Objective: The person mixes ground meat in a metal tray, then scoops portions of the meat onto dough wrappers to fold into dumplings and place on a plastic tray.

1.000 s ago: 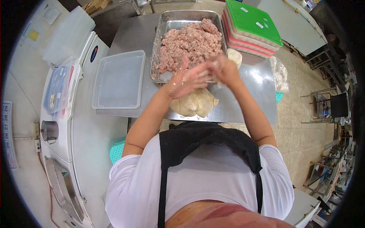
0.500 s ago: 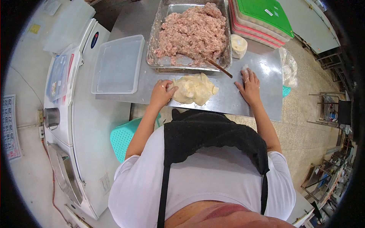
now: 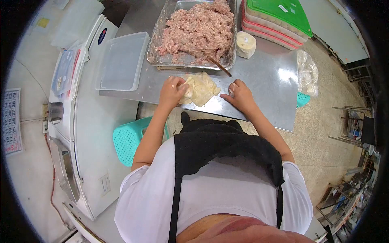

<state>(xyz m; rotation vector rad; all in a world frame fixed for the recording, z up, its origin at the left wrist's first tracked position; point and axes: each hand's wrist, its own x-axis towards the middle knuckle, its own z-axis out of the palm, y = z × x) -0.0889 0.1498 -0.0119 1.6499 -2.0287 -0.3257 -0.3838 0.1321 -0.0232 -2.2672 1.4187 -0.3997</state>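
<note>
A loose pile of pale dough wrappers (image 3: 201, 88) lies on the steel table (image 3: 263, 81) just in front of me. My left hand (image 3: 172, 91) rests on the pile's left side, fingers curled onto the wrappers. My right hand (image 3: 240, 95) sits on the table just right of the pile, fingers bent, nothing clearly in it. Behind the pile stands a metal tray (image 3: 162, 56) heaped with pink minced meat (image 3: 198, 30). A wooden stick (image 3: 219, 66) leans out of the tray's near edge.
An empty clear plastic box (image 3: 121, 60) sits at the left of the table. A stack of wrappers (image 3: 245, 43) stands right of the tray, with green-lidded boxes (image 3: 275, 18) behind it. A plastic bag (image 3: 308, 73) hangs at the right edge. A teal stool (image 3: 129, 139) stands below left.
My hands have come down from above the meat tray to the table. The left one settled on the wrapper pile; the right one slid left toward the pile.
</note>
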